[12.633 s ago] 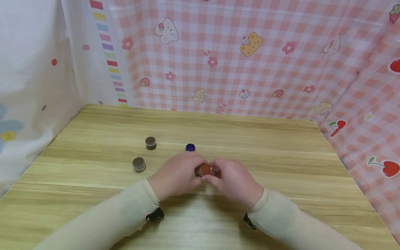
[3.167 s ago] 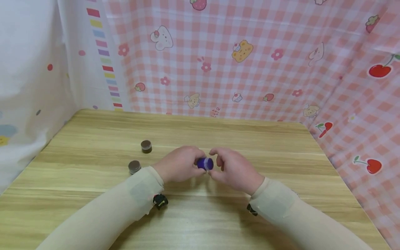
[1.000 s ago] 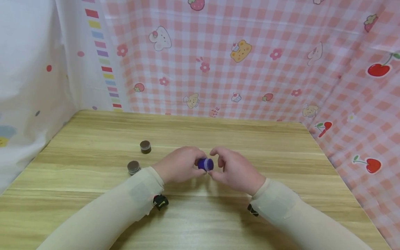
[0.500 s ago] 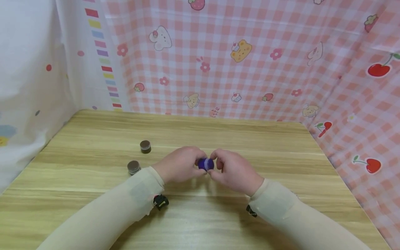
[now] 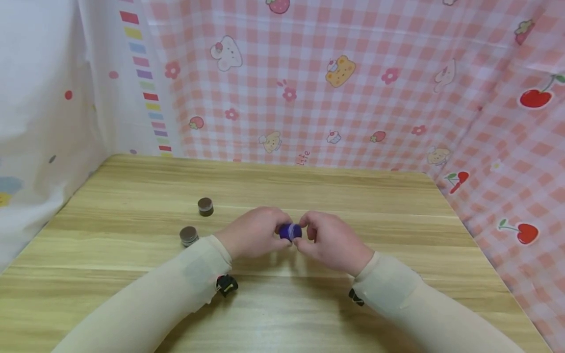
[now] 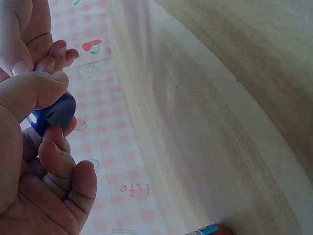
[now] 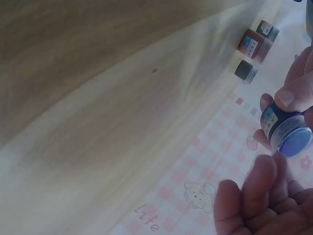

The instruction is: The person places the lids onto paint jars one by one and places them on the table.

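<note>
In the head view, my left hand (image 5: 253, 233) grips a small blue-purple paint jar (image 5: 287, 232), tilted so that its lid end faces right. A label and a clear rim around the blue end of the jar (image 7: 278, 128) show in the right wrist view. My right hand (image 5: 335, 243) is at that end, with thumb and index finger curled about the lid's edge. From the left wrist view, the left thumb (image 6: 46, 90) lies over the jar, and its dark base (image 6: 61, 113) points outward.
Two brown-topped jars, one farther back (image 5: 205, 207) and one nearer (image 5: 189, 236), stand left of my hands on the wooden table (image 5: 282, 314). The right wrist view shows a labelled reddish jar (image 7: 253, 45) among them. A pink checked cloth (image 5: 282, 98) hangs behind.
Long before, my hands held an orange-lidded jar; the blue-purple one has since replaced it. Over the last second my right fingers moved from apart onto the lid; the left hand stayed still.
</note>
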Motion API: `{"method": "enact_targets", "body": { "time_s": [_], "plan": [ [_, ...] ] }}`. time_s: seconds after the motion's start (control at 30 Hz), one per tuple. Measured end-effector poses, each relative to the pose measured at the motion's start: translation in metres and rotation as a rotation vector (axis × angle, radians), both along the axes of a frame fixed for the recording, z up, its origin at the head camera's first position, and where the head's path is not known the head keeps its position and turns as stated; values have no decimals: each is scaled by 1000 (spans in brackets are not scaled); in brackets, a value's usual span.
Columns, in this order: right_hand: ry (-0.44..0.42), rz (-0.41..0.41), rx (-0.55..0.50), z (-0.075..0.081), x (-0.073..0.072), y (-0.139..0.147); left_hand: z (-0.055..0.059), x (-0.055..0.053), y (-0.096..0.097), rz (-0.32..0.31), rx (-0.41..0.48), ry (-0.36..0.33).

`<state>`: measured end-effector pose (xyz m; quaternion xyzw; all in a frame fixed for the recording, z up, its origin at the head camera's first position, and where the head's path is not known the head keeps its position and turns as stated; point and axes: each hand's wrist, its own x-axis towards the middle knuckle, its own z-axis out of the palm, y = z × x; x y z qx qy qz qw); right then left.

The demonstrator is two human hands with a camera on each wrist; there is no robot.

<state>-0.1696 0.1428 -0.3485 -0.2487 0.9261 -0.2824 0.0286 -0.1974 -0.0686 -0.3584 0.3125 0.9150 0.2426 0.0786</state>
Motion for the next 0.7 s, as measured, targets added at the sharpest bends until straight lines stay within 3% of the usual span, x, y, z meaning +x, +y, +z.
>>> {"method": "enact_targets", "body": {
  "time_s": [0.7],
  "plan": [
    [5,10,0,4,1,4,5,2,3,-16,-1,10]
  ]
}}
